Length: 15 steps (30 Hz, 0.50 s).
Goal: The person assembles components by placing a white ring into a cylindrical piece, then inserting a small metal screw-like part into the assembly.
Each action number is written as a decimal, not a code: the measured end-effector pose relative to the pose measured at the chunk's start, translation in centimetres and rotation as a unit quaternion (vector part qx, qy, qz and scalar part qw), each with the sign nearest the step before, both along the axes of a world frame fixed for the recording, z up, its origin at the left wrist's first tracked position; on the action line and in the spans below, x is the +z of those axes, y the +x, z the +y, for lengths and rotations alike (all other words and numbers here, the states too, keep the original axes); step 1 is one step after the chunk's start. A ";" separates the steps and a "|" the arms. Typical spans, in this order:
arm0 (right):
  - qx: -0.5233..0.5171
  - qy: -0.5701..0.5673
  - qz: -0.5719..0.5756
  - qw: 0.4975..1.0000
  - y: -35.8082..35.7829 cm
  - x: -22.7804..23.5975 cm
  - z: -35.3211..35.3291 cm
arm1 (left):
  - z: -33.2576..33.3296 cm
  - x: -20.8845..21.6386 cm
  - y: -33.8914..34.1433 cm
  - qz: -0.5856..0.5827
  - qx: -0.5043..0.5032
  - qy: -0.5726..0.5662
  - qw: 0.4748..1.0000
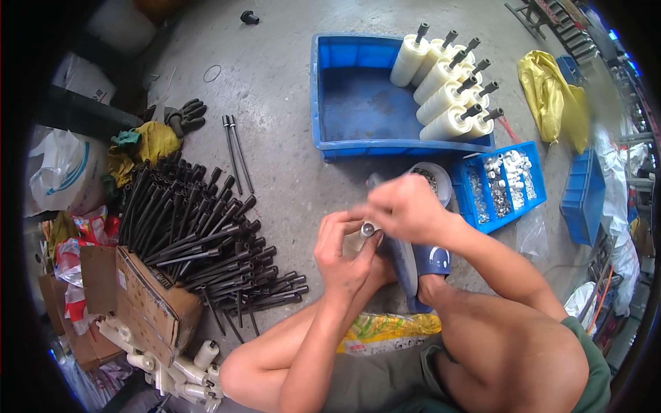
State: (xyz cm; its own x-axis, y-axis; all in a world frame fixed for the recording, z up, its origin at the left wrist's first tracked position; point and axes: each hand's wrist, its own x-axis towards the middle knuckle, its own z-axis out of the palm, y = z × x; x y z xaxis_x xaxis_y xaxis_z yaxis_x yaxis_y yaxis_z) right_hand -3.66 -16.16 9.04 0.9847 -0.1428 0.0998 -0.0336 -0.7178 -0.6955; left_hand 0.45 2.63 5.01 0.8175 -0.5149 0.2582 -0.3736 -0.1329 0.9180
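Between my knees, my left hand (pixel 341 256) is closed around a whitish roller (pixel 367 233), whose round end with a metal centre faces up. My right hand (pixel 411 208) is curled just above and to the right of that end. Its fingertips are smeared by motion, and whatever they pinch is hidden. Close behind the right hand is a round white tub (pixel 444 184) of small metal parts. To its right lies a blue divided tray (pixel 490 224) with small metal and white plastic pieces.
A large blue bin (pixel 365 146) ahead holds several upright white rollers (pixel 441 82) with dark rod ends. Black rods (pixel 200 234) are heaped at left, beside a cardboard box (pixel 155 296) and more rollers (pixel 206 354). Two rods (pixel 237 155) and a glove (pixel 184 118) lie on the floor.
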 end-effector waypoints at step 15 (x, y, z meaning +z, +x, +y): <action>-0.530 0.119 0.157 0.825 22.2 -27.0 -26.7 | 17.4 12.2 2.8 0.010 0.321 -0.004 0.947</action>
State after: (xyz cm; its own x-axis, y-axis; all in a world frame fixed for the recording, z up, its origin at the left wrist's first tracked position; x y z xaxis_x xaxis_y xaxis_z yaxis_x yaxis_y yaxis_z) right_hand 18.52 -42.89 -18.00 0.2665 -0.9185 -0.2920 -0.7594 -0.0135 -0.6505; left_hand 3.28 20.03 17.18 0.9661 0.0914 0.2413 -0.2010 -0.3199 0.9259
